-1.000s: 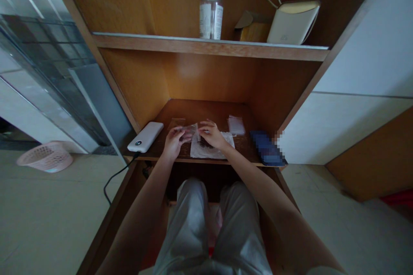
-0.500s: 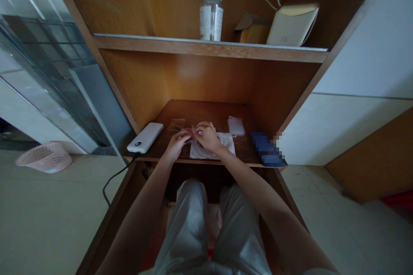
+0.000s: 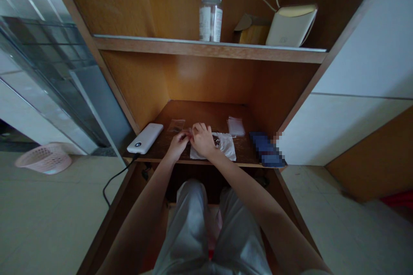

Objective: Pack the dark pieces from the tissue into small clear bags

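Note:
Over the brown desk shelf, my left hand (image 3: 178, 144) is closed in a pinch on a small clear plastic bag (image 3: 190, 130), mostly covered by fingers. My right hand (image 3: 202, 141) meets it there, fingers bent and closed on the same bag. Under and beside the right hand lies a crumpled white sheet (image 3: 228, 148) with small dark, shiny pieces (image 3: 217, 141) on it. Behind the left hand rests a clear zip bag (image 3: 176, 125) with something small and dark inside. To the right is a stack of small clear bags (image 3: 236, 126).
A white power bank (image 3: 146, 138) with a black cable (image 3: 113, 176) lies at the left edge. A blurred-out blue object (image 3: 267, 150) is at the right. On the upper shelf (image 3: 180, 44) stand a bottle (image 3: 210, 15) and a cream-coloured device (image 3: 292, 25).
My right hand has turned and shifted slightly left, its fingers folding over the bag. The dark, shiny pieces on the white sheet have come into sight. The left hand stays nearly in place.

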Tool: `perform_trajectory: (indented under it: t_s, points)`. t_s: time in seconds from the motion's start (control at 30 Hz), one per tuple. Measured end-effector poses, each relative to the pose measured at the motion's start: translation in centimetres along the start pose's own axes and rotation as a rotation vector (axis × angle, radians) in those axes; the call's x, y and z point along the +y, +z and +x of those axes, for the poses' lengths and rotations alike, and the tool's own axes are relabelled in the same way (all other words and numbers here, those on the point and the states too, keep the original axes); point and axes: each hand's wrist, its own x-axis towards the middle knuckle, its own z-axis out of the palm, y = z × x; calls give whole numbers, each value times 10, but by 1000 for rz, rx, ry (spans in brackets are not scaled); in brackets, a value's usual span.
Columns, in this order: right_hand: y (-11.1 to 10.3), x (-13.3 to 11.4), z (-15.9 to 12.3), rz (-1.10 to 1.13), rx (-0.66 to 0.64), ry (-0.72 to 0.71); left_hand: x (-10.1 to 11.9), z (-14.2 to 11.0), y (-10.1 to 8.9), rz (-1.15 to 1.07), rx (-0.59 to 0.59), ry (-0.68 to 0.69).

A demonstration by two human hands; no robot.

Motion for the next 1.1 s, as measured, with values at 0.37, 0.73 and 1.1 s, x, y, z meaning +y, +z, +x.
perform_trajectory:
  t_s: [0.37, 0.73, 1.1]
  points:
    - [-14, 14, 4, -85, 13, 167, -8, 1, 1, -192, 21, -121]
    - [-19, 10, -1, -84, -139, 46, 0, -1, 0, -155, -29, -110]
    - [-4, 51, 3, 680, 148, 389, 5, 2, -7, -649, 92, -318]
